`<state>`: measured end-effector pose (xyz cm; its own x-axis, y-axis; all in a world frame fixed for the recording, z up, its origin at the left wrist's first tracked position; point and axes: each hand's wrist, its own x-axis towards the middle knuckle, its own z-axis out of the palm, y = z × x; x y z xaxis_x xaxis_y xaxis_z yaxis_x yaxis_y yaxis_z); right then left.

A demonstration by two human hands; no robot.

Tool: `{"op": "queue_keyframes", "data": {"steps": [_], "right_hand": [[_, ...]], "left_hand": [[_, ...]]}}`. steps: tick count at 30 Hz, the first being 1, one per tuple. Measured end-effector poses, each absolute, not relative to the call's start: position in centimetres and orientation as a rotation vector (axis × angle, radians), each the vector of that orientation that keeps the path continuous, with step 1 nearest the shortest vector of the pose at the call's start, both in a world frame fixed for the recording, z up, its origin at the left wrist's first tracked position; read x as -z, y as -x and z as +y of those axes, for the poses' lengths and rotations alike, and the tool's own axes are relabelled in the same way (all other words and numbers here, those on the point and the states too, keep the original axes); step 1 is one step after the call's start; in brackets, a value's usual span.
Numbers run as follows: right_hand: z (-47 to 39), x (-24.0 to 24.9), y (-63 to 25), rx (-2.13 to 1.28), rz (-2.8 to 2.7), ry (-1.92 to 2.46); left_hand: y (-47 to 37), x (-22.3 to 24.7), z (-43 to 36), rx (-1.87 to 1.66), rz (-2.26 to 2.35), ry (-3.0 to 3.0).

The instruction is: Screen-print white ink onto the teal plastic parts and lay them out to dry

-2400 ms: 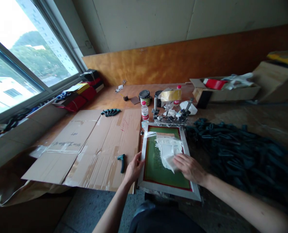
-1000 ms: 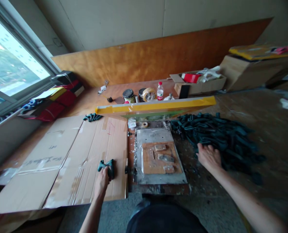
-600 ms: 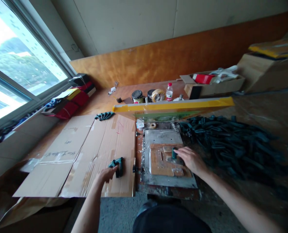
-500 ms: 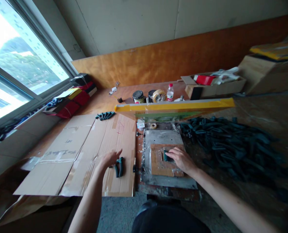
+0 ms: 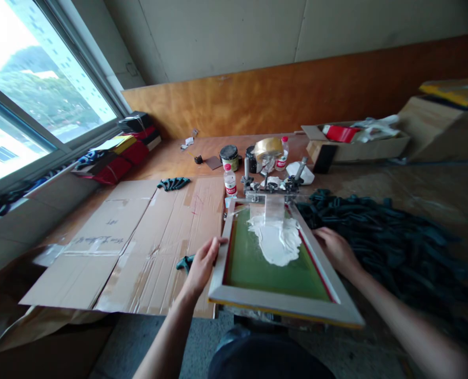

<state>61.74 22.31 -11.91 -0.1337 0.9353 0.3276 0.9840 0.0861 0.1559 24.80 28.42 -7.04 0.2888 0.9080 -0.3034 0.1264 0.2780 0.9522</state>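
A screen frame [image 5: 352, 310] with a green mesh lies lowered over the work plate, hinged at its far end. White paste [image 5: 279, 247] is spread on the far half of the mesh, beneath a pale squeegee [image 5: 274, 210]. My left hand [image 5: 204, 260] grips the frame's left edge with its fingers closed. At the right edge, my right hand [image 5: 334, 250] touches the frame; its fingertips are partly hidden. A dark green handle-shaped part [image 5: 184, 262] lies on the cardboard just left of my left hand, partly covered by it.
Flattened cardboard [image 5: 139, 237] covers the left side. A heap of dark green parts [image 5: 395, 247] lies at the right. Behind the frame stand a small bottle [image 5: 230, 180], a paint can [image 5: 229, 155] and a tape roll [image 5: 268, 149]. An open carton [image 5: 370, 150] sits at the back right.
The raised screen frame has come down over the plate, hiding the wooden block and its dark part. Both hands have moved to the frame's sides; my right hand has left the part.
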Motion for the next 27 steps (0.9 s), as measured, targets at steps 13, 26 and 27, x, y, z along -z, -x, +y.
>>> {"op": "queue_keyframes", "data": {"steps": [13,26,27], "right_hand": [[24.7,10.6,-54.7,-0.277,-2.517,1.523],[21.1,11.7,-54.6,-0.016,-2.448,1.137],[20.9,11.6,-54.6,-0.066,-2.478,1.127]], "left_hand": [[-24.6,15.7,27.3,-0.265,1.478,-1.542],[-24.4,16.3,27.1,-0.468,1.384,-1.332],[-24.4,16.3,27.1,-0.477,1.38,-1.312]]}}
